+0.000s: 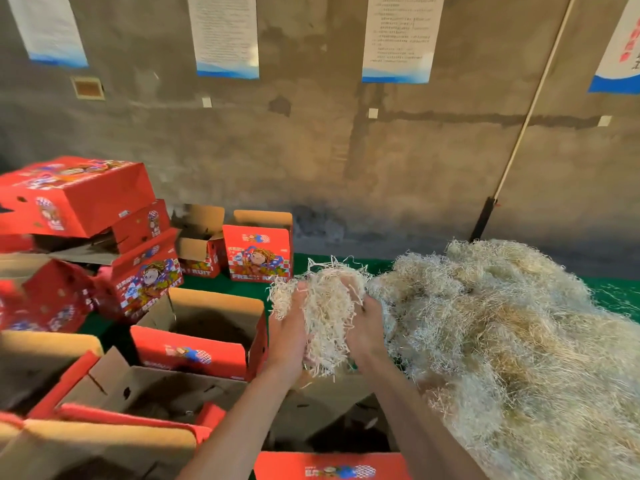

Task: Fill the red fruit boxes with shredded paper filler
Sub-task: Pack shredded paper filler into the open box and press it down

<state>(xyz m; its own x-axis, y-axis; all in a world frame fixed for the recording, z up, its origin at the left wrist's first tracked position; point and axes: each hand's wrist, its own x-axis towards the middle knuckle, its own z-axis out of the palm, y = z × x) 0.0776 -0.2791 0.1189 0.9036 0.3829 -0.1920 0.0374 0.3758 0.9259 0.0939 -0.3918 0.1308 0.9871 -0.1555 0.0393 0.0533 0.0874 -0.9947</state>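
Note:
A clump of pale shredded paper filler [325, 306] is held between my left hand [289, 336] and my right hand [367, 329], both curled round its sides. They hover above an open red fruit box [332, 465] at the bottom centre, whose dark inside shows below my wrists. A big heap of shredded paper [502, 341] spreads over the right side. Another open red box [187, 351] stands just left of my left hand, and one more open box [138, 393] sits in front of that.
Several red fruit boxes [69, 202] are stacked at the left, some tipped, and two stand upright [258, 251] near the concrete wall. A green cloth [616, 296] covers the table. A long pole [519, 133] leans against the wall at the right.

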